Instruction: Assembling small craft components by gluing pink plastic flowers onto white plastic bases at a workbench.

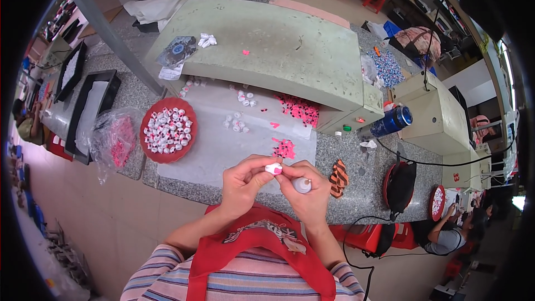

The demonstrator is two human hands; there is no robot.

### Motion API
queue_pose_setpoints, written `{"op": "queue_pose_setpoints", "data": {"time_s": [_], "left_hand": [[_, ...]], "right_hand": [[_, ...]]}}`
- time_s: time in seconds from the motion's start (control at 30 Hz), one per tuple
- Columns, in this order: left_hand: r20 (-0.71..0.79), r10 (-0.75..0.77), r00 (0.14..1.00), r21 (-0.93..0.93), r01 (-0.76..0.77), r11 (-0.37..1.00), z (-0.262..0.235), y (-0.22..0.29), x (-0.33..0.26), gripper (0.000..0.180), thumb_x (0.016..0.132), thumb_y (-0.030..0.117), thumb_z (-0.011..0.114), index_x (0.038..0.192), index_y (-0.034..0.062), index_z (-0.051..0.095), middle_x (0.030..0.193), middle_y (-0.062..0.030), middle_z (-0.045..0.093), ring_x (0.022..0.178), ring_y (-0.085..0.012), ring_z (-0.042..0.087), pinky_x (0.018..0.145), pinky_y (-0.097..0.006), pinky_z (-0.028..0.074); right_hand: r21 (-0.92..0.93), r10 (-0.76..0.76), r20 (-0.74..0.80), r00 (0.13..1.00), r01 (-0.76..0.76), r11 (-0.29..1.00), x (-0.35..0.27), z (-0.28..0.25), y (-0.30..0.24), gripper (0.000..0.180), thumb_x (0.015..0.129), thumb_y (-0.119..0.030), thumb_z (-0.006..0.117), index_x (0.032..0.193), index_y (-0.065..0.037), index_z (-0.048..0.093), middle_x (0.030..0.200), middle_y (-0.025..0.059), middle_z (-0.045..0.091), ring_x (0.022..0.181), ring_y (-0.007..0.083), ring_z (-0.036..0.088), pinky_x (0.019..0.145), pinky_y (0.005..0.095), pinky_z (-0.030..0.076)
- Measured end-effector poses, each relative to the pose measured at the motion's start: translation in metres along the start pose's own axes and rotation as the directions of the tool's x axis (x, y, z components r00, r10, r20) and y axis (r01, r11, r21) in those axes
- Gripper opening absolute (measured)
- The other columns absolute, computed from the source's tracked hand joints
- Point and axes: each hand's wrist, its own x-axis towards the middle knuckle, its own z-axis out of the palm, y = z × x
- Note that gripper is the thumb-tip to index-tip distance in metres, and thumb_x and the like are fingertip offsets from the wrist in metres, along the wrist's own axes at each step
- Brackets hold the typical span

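My left hand (241, 185) pinches a small white rounded piece with a pink patch (271, 168) in front of my chest. Closed around a small whitish squeeze bottle (302, 185), my right hand (310, 205) also has its fingertips against the right side of that piece. Just beyond my fingers, small pink and black bits (284, 149) lie on a white sheet (200, 161). Farther left, a red round tray (167, 159) holds several white pieces with pink and dark marks. More white pieces (236, 122) sit loose on the sheet.
A pale green metal housing (267, 44) spans the bench, with more pink bits under its opening. To the right are a blue cylindrical bottle (390, 122), an orange-and-black striped item (338, 179) and a black cable (434, 163). A clear bag (114, 139) lies left. A co-worker (448, 237) sits far right.
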Motion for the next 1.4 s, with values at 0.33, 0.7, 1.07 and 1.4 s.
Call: {"op": "queue_pose_setpoints", "data": {"time_s": [0.33, 0.7, 1.07, 1.4], "left_hand": [[0.030, -0.504, 0.863, -0.460, 0.460, 0.760, -0.017, -0.017, 0.016, 0.023, 0.083, 0.004, 0.053, 0.105, -0.0031, 0.054, 0.097, -0.0118, 0.059, 0.085, -0.0148, 0.058, 0.076, -0.025, 0.049], [0.274, 0.061, 0.960, 0.362, -0.162, 0.918, 0.007, 0.034, 0.002, 0.031, 0.070, -0.009, 0.063, 0.099, -0.0032, 0.056, 0.082, -0.0117, 0.060, 0.073, -0.0163, 0.062, 0.065, -0.023, 0.051], [0.157, -0.088, 0.984, 0.245, 0.048, 0.968, 0.009, 0.030, 0.009, 0.026, 0.074, -0.006, 0.062, 0.098, -0.0038, 0.052, 0.083, -0.0115, 0.062, 0.076, -0.0146, 0.062, 0.065, -0.024, 0.050], [0.088, -0.071, 0.994, 0.275, 0.044, 0.960, 0.002, 0.004, 0.007, 0.030, 0.073, -0.004, 0.063, 0.100, -0.0013, 0.049, 0.075, -0.0090, 0.062, 0.072, -0.0144, 0.062, 0.062, -0.024, 0.050]], "right_hand": [[-0.123, -0.171, 0.039, 0.985, 0.174, 0.977, 0.017, -0.010, 0.019, 0.024, 0.063, 0.004, 0.071, 0.085, -0.002, 0.063, 0.083, 0.0088, 0.058, 0.063, 0.0099, 0.054, 0.054, 0.0205, 0.044], [0.461, -0.139, 0.179, 0.974, 0.042, 0.886, 0.008, -0.023, 0.010, 0.021, 0.067, 0.007, 0.067, 0.083, 0.000, 0.056, 0.085, 0.0125, 0.056, 0.068, 0.0154, 0.057, 0.054, 0.0223, 0.048], [0.621, 0.109, 0.168, 0.980, -0.191, 0.760, 0.004, -0.015, 0.023, 0.014, 0.071, 0.006, 0.063, 0.081, -0.001, 0.056, 0.085, 0.0121, 0.056, 0.063, 0.0132, 0.055, 0.050, 0.0219, 0.045], [0.578, 0.207, 0.179, 0.962, -0.273, 0.769, 0.005, -0.009, 0.040, 0.016, 0.073, 0.001, 0.062, 0.086, 0.001, 0.052, 0.083, 0.0115, 0.055, 0.061, 0.0149, 0.056, 0.046, 0.0218, 0.046]]}}
